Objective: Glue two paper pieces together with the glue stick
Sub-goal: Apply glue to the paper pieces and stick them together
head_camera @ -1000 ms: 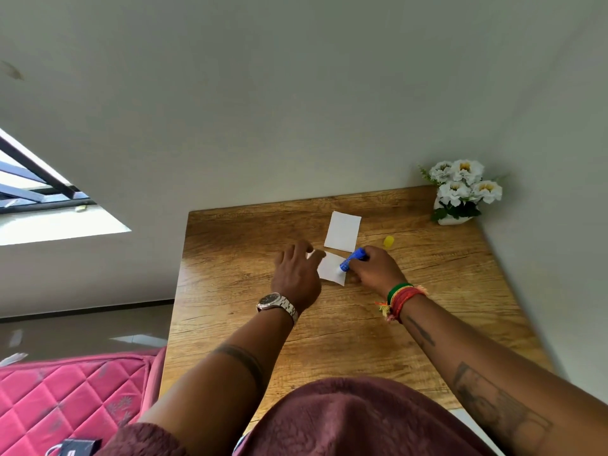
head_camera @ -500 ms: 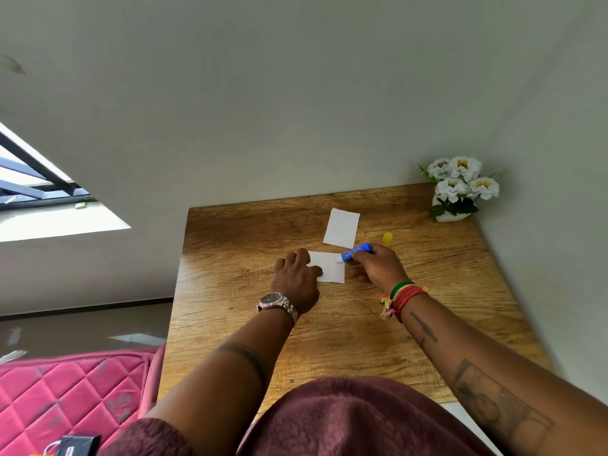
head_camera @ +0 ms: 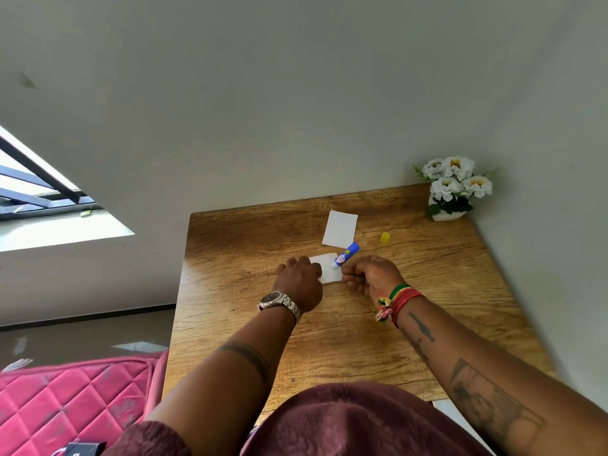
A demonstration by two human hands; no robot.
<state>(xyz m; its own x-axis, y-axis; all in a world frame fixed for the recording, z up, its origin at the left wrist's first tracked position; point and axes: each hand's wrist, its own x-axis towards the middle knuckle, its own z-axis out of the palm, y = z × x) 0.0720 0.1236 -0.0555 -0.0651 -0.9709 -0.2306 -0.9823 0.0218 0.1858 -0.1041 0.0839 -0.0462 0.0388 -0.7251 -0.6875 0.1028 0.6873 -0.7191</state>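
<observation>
Since half a second ago, my right hand [head_camera: 370, 274] has drawn back toward me a little, and the glue stick [head_camera: 346, 255] now tilts more steeply, with its pale tip down on the right half of the near paper piece [head_camera: 330, 271]. I grip the blue barrel low down between curled fingers and thumb, so its far end points away and to the right. My left hand [head_camera: 301, 279] sits where it was on the left edge of that paper, fingers bent, pressing it flat onto the counter [head_camera: 230, 291].

That near paper lies roughly at the middle of the counter's width. Just beyond it, almost touching the glue stick's far end, the second paper piece [head_camera: 340, 229] lies flat and untouched. A small yellow cap [head_camera: 385, 237] stands to the right of that second piece, apart from it. Farther right, in the counter's far corner against the wall, is a white pot of white flowers [head_camera: 452, 189].

I wear a metal watch [head_camera: 279, 301] on the left wrist and coloured bracelets [head_camera: 399, 299] on the right. A pink quilted cushion [head_camera: 65, 403] lies below the counter's left edge.
</observation>
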